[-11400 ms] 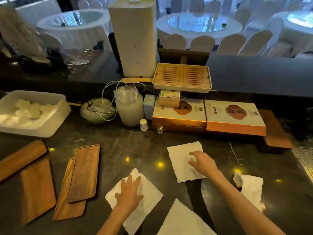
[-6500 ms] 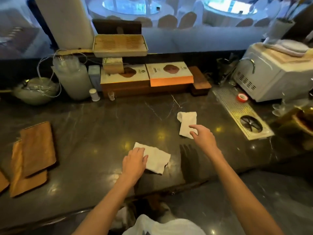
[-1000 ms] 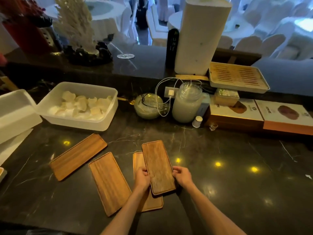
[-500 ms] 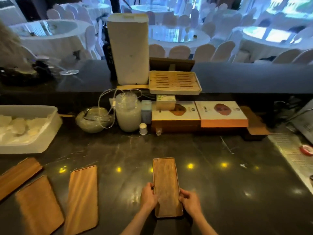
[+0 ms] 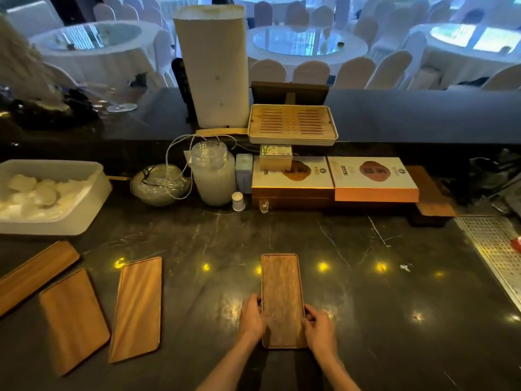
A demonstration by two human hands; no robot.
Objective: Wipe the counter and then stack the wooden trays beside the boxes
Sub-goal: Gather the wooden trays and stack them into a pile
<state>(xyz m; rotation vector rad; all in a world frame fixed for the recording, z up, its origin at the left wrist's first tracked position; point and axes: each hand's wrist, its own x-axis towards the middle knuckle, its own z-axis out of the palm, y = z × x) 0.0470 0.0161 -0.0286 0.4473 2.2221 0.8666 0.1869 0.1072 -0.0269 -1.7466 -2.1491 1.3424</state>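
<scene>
- Wooden tray (image 5: 282, 300) sits lengthwise between both hands, its near end gripped at the long edges: the left hand (image 5: 251, 320) clasps the left edge, the right hand (image 5: 319, 328) the right edge, fingers curled around the rim.
- Whether the tray rests on the table (image 5: 366, 306) or hangs just above it, I cannot tell.
- No cloth or paper lies on the dark surface near the hands, so the wiping looks done; the step in hand seems to be carrying the first tray toward the stack.
- Three more trays (image 5: 138, 309) lie well to the left of the left hand, apart from each other.
- Boxes (image 5: 332, 179) stand far ahead of the hands, against the back ledge.
- Next move, as I judge it: push or lift the tray forward to a bare spot beside the boxes, then fetch the others.
</scene>
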